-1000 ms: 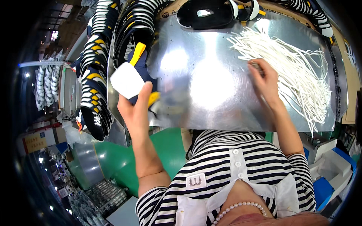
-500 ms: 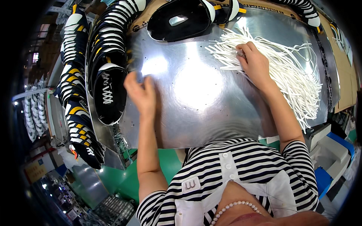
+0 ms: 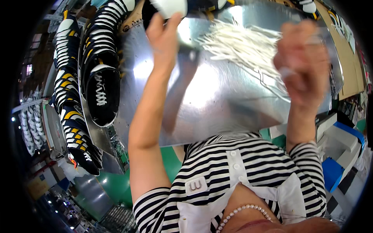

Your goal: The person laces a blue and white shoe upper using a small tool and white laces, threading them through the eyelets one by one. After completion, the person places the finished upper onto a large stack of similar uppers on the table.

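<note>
My left hand [image 3: 165, 39] grips the white end of a shoe upper [image 3: 171, 7] between thumb and fingers, at the far edge of the metal table [image 3: 210, 93]. That end is smooth, rounded and a little blurred; the picture's top edge cuts off the rest. My right hand [image 3: 303, 66] hovers by the white laces [image 3: 237, 42], fingers curled but too smeared for me to tell whether they hold anything. The laces lie in a loose, tangled fan, thin and round. On my left stands a nested row of uppers [image 3: 103, 97], banded white and navy, the nearest black inside with white zigzag lacing.
</note>
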Tool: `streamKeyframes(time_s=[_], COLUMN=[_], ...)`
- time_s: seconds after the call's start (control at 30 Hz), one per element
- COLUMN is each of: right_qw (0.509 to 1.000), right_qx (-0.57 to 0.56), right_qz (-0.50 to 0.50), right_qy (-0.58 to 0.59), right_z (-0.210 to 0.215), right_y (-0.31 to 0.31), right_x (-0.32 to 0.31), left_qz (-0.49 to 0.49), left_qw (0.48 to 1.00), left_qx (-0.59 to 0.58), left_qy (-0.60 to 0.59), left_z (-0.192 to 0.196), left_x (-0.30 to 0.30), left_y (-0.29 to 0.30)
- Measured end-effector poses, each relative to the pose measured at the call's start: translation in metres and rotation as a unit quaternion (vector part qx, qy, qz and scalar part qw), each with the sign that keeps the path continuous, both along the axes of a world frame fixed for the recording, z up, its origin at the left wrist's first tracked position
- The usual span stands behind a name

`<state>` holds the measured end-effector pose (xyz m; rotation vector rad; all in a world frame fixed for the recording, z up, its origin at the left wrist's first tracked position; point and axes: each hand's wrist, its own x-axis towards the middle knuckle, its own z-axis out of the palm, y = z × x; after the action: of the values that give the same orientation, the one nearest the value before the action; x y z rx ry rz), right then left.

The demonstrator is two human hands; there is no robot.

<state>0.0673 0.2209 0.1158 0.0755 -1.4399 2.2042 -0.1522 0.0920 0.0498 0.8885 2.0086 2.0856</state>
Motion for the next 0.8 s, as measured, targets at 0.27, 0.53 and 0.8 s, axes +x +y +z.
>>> streamKeyframes(time_s=[0.27, 0.53, 0.8], right_qw=[0.979, 0.954, 0.962], right_qx=[-0.180, -0.005, 0.171], right_qz=[0.066, 0.020, -0.097], right_qy=[-0.068, -0.299, -0.187], right_z=[-0.047, -0.105, -0.139], right_y=[-0.017, -0.078, -0.099], right_x=[0.015, 0.016, -0.003], left_qz=[-0.149, 0.117, -0.265], left_qw=[0.890, 0.885, 0.785], left_qx=[0.085, -0.383, -0.556], left_qy=[-0.422, 0.238, -0.063], left_z=[-0.051, 0.001, -0.005], left_x=[0.085, 0.108, 0.081], left_y=[-0.243, -0.227, -0.130])
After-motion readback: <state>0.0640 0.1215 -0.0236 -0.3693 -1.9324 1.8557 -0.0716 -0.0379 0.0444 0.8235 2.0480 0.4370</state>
